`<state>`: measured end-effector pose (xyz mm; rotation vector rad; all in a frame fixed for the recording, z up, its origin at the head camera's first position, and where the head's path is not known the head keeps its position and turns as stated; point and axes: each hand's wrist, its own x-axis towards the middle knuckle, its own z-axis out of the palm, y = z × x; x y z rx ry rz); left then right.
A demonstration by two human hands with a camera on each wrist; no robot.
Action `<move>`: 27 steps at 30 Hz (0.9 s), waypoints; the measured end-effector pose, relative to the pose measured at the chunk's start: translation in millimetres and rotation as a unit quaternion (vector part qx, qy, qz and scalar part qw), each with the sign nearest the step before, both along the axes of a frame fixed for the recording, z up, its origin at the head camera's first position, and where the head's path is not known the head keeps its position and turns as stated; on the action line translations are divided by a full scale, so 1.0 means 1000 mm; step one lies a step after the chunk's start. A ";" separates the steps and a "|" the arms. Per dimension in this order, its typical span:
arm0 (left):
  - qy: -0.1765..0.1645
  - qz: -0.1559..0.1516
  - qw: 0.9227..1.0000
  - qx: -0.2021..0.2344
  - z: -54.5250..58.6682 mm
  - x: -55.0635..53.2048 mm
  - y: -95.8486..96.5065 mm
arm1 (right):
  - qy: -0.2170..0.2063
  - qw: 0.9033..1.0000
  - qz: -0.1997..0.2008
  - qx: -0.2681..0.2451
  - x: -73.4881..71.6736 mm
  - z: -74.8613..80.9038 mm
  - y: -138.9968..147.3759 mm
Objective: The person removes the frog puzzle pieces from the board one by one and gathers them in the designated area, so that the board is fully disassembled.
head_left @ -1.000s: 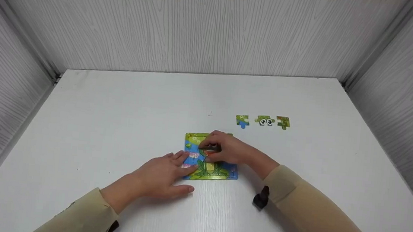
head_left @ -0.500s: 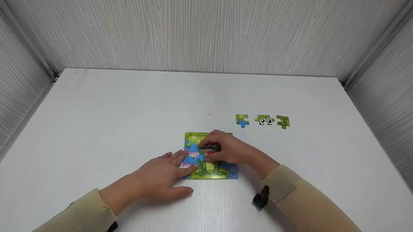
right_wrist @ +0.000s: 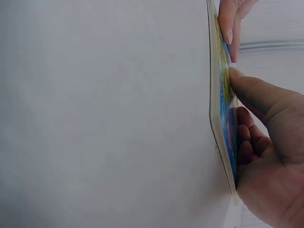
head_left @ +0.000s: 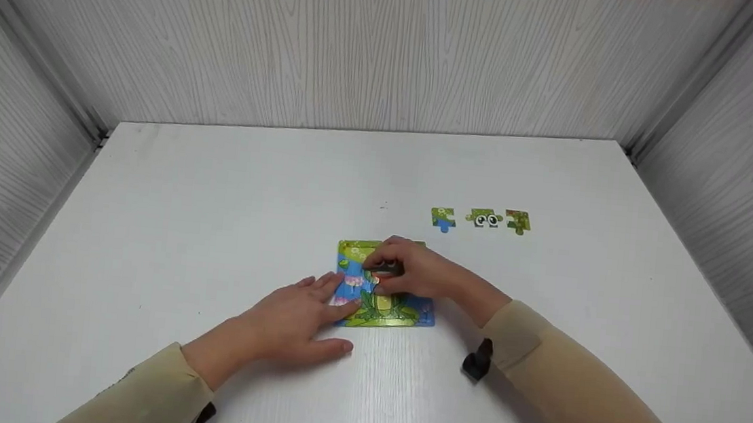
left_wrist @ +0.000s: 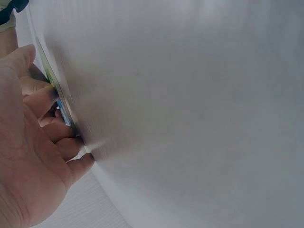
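A small frog jigsaw board [head_left: 386,321] lies flat before me. My left hand [head_left: 299,320] spreads its fingers over the board's left side, fingertips touching it, thumb out on the table. Over the upper middle of the board, my right hand [head_left: 415,273] curls its fingers and pinches a puzzle piece [head_left: 381,278] with an orange mouth. The fingers partly hide that piece and the dark gap beside it. Seen low in the right wrist view, the right thumb [right_wrist: 247,85] touches the board's face. Three loose pieces lie behind: green-blue [head_left: 444,219], eyes [head_left: 485,218], dark green [head_left: 518,222].
The white table [head_left: 227,205] runs back to a grey wood-grain panel [head_left: 363,47]. Similar panels stand at the left [head_left: 4,104] and right [head_left: 735,168]. A black strap end [head_left: 476,361] hangs from the right sleeve.
Almost nothing differs. Both hands keep their places on the board, and the loose pieces lie where they were; the head view shifts very slightly.
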<state>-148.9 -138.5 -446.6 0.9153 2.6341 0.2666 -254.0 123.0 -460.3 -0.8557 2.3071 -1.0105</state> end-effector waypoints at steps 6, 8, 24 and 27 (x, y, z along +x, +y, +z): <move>-0.002 0.001 1.000 0.001 0.001 0.000 0.000 | -0.004 1.000 -0.006 -0.015 0.001 0.000 0.000; -0.003 0.001 1.000 0.001 0.002 0.000 0.000 | -0.006 1.000 -0.008 -0.019 0.001 -0.001 -0.001; 0.005 -0.006 1.000 0.005 0.001 -0.001 -0.002 | 0.000 0.999 -0.012 -0.048 0.007 -0.001 -0.007; 0.004 -0.007 1.000 0.004 0.002 -0.001 -0.002 | 0.004 0.999 -0.024 -0.031 0.009 0.001 -0.010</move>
